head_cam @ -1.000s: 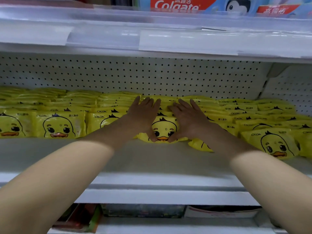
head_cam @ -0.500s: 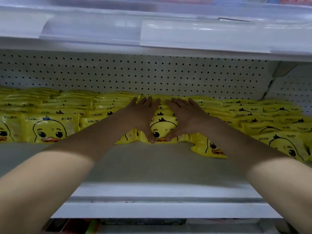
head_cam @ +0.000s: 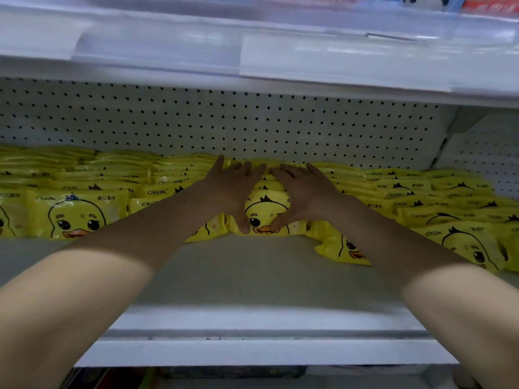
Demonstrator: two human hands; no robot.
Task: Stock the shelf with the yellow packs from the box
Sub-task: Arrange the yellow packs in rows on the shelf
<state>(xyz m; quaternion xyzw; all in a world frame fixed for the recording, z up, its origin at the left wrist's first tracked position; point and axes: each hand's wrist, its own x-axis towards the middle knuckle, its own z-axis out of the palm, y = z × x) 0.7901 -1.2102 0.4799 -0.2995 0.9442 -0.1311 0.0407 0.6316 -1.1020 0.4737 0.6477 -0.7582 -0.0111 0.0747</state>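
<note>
Placement: left hand (head_cam: 234, 192) and right hand (head_cam: 304, 192), fingers flat, press yellow duck-print plastic pack (head_cam: 264, 213) onto white metal shelf (head_cam: 252, 279). Next, likely: release, fetch another.

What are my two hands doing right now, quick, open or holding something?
Left hand: open, fingers flat on the centre yellow pack.
Right hand: open, pressing flat on the same pack.

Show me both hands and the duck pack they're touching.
left hand (head_cam: 233, 192), head view, back of the hand.
right hand (head_cam: 306, 192), head view, back of the hand.
duck pack (head_cam: 265, 210), head view, printed duck face.
</note>
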